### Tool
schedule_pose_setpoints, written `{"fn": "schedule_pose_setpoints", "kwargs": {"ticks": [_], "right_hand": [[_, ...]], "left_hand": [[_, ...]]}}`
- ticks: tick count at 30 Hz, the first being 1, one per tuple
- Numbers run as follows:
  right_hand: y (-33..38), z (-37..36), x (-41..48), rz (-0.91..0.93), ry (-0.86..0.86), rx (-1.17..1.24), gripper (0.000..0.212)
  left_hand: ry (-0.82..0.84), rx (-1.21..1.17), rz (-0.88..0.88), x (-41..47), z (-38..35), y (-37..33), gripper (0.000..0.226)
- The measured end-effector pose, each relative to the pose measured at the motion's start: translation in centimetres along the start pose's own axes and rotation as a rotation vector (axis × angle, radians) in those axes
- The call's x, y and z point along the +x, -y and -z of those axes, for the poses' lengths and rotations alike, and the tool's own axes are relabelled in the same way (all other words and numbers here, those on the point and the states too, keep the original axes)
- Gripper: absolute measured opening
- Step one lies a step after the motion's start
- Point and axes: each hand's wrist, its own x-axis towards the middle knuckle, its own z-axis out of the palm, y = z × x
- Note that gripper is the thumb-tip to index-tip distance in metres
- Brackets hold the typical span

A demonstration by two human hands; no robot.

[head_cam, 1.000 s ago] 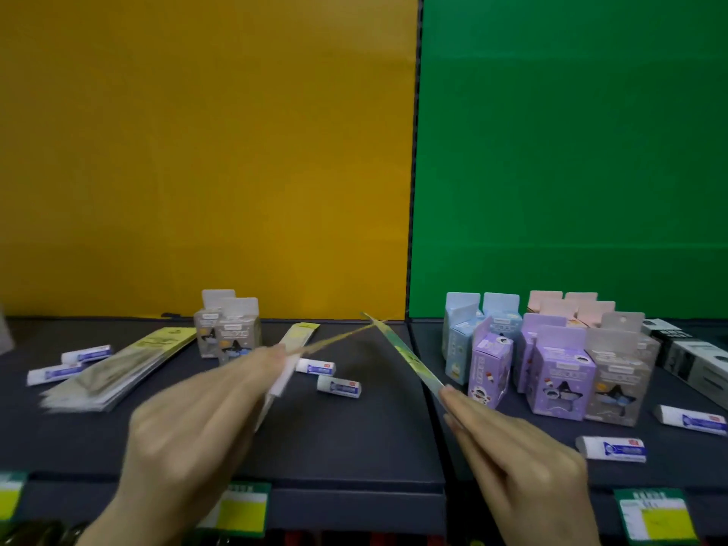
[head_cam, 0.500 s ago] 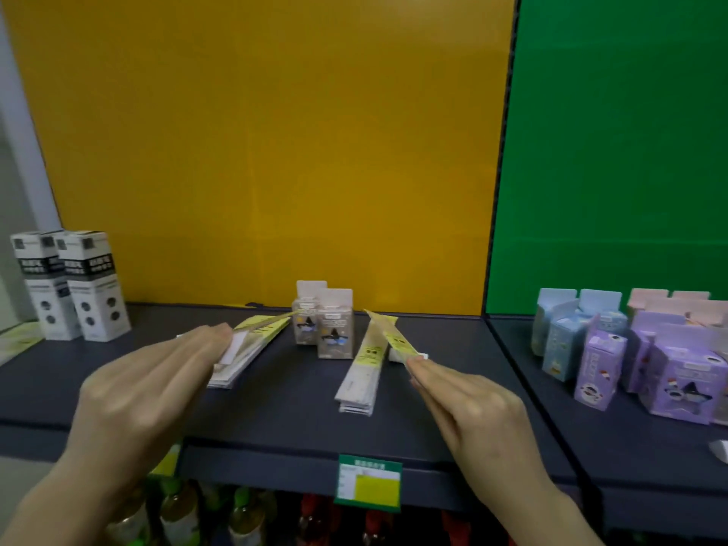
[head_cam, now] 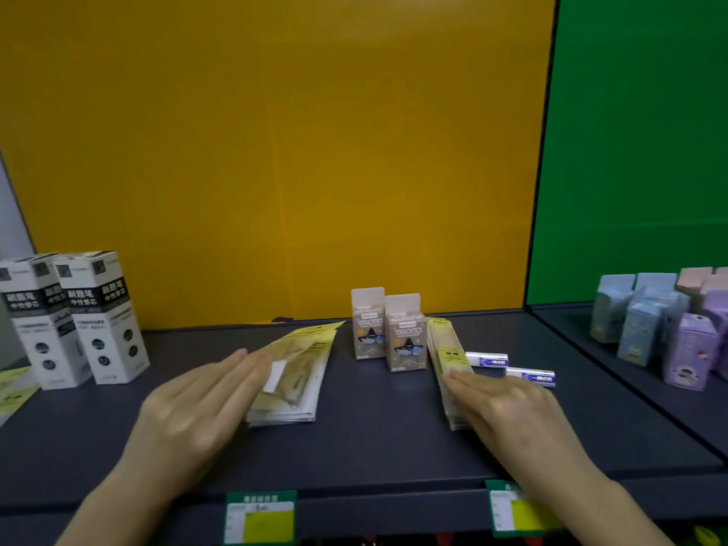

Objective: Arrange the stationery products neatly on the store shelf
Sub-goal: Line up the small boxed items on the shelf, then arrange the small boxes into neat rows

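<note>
On the dark shelf (head_cam: 374,439) I have my left hand (head_cam: 197,407) spread flat, fingers straight and together, pressing on the wide stack of yellow packets (head_cam: 295,372); nothing is pinched. That stack lies under and just beyond my fingertips, fanned toward the back. My right hand (head_cam: 508,403) is likewise flat, fingers extended on the narrow stack of yellow packets (head_cam: 447,348), which runs from under my fingertips toward the back wall. To square both well, I judge I should press lightly and nudge edges flush. The two grey boxes (head_cam: 390,333) stand between my fingertips, further back; two small erasers (head_cam: 512,368) lie just right of my right fingertips.
</note>
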Motion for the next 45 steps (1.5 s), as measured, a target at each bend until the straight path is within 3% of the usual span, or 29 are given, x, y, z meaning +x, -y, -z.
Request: {"fn": "schedule_pose_setpoints", "kwargs": {"ticks": [3, 9, 12, 15, 20, 22, 24, 27, 29, 31, 34, 39, 42, 45], "right_hand": [[-0.1, -0.5, -0.3, 0.017, 0.121, 0.053, 0.023], [-0.2, 0.7, -0.5, -0.080, 0.294, 0.170, 0.042], [0.0, 0.8, -0.6, -0.073, 0.287, 0.162, 0.060], [0.1, 1.1, -0.6, -0.133, 0.287, 0.179, 0.063], [0.2, 1.5, -0.2, -0.154, 0.407, 0.213, 0.041], [0.0, 1.5, -0.1, -0.164, 0.426, 0.217, 0.035], [-0.4, 1.4, -0.2, -0.162, 0.439, 0.201, 0.038], [-0.7, 1.4, 0.4, -0.104, 0.406, 0.167, 0.060], [-0.9, 2.1, 1.5, -0.110, 0.471, 0.233, 0.055], [-1.2, 2.0, 3.6, -0.132, 0.412, 0.252, 0.045], [-2.0, 0.3, 7.5, -0.134, 0.350, 0.327, 0.060], [-2.8, -3.1, 12.1, -0.255, 0.581, 0.474, 0.091], [-3.1, -3.9, 12.7, -0.308, 0.632, 0.547, 0.083], [-3.1, -4.1, 12.7, -0.338, 0.631, 0.623, 0.064]], "left_hand": [[-0.002, 0.018, -0.056, 0.2, -0.7, 0.6, 0.022], [0.052, -0.023, -0.091, 0.3, -3.6, 1.1, 0.025], [0.076, -0.056, -0.098, 0.2, -4.6, 0.8, 0.036], [0.163, -0.106, -0.080, -0.1, -5.2, 0.4, 0.031], [0.400, -0.238, 0.067, -0.4, -5.1, -0.1, 0.019], [0.456, -0.262, 0.115, -0.7, -5.2, -0.1, 0.024], [0.510, -0.298, 0.167, -0.7, -4.9, -0.3, 0.037], [0.562, -0.330, 0.224, -0.3, -4.4, -0.5, 0.051], [0.558, -0.343, 0.290, 0.7, -4.2, -0.5, 0.055], [0.491, -0.368, 0.405, 2.5, -4.5, -0.2, 0.046], [0.390, -0.403, 0.532, 6.5, -6.3, 0.2, 0.038], [0.602, -0.731, 0.739, 11.6, -11.4, -0.1, 0.083], [0.708, -0.902, 0.901, 12.2, -13.8, 0.0, 0.100], [0.772, -1.063, 0.999, 11.5, -15.1, 0.3, 0.091]]}}
